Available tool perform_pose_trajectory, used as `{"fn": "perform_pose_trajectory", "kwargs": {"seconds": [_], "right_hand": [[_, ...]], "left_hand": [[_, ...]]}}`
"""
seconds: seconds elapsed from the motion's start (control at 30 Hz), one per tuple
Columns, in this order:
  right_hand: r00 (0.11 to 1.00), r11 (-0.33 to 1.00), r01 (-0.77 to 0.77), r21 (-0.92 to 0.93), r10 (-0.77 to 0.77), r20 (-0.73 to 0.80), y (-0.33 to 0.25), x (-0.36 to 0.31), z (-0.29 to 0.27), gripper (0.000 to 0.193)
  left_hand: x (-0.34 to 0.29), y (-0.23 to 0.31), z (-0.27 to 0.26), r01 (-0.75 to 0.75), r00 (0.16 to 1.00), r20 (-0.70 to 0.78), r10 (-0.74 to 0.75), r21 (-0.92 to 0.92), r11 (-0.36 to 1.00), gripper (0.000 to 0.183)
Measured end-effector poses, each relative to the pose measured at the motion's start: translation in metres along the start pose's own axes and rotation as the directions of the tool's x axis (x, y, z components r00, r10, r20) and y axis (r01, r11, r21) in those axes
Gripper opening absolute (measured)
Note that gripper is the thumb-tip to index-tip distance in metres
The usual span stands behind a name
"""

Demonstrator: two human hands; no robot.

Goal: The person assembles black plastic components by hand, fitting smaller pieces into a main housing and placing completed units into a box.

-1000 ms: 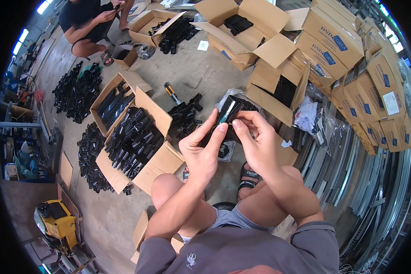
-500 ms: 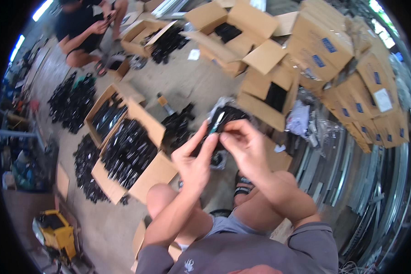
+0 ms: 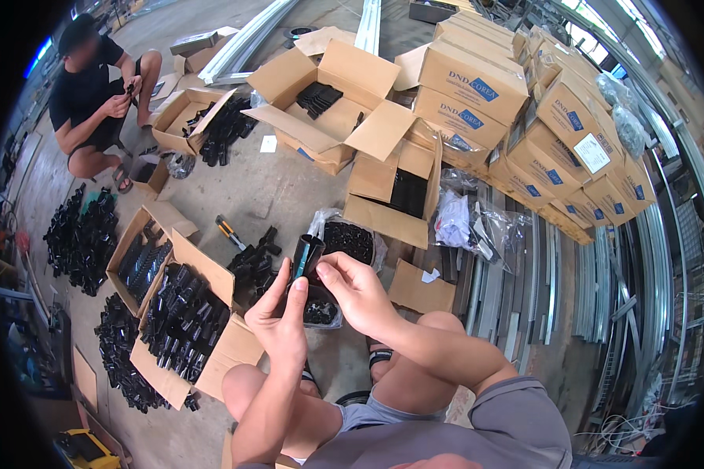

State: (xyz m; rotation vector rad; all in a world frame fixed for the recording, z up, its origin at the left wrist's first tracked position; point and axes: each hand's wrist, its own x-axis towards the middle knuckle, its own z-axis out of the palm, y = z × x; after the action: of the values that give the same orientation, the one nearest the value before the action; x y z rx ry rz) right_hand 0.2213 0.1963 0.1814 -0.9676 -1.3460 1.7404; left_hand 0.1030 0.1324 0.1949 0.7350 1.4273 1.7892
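Upright between the fingertips of my left hand is a short black plastic tube-shaped piece with a teal stripe down its side. My right hand pinches close against the piece's right side; whatever lies between its thumb and fingers is hidden. Just beyond the hands sits a clear plastic bag of small black parts. Below the piece, more small black parts lie in plastic. To the left, a carton is heaped with similar black pieces.
Loose black pieces and a yellow-handled tool lie on the floor. Open cartons stand ahead, with stacked boxes at the right. Metal profiles line the right side. Another person squats at the far left, handling something small.
My view has tilted up and turned, showing more of the stacked boxes and the other person. Both hands stay at the black piece, which now stands more upright.
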Motion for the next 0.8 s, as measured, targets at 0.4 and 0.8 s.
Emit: {"fn": "perform_pose_trajectory", "kwargs": {"seconds": [0.4, 0.8], "right_hand": [[0.999, 0.999, 0.034, -0.029, -0.033, 0.032, -0.008, -0.005, 0.005, 0.017], [0.978, 0.978, 0.187, -0.089, -0.193, -0.072, 0.0, -0.002, 0.013, 0.033]], "left_hand": [[0.001, -0.001, -0.002, -0.004, 1.0, 0.003, 0.004, -0.013, 1.0, 0.035], [0.003, 0.005, -0.006, 0.04, 0.999, -0.005, -0.04, 0.04, 0.998, 0.036]]}}
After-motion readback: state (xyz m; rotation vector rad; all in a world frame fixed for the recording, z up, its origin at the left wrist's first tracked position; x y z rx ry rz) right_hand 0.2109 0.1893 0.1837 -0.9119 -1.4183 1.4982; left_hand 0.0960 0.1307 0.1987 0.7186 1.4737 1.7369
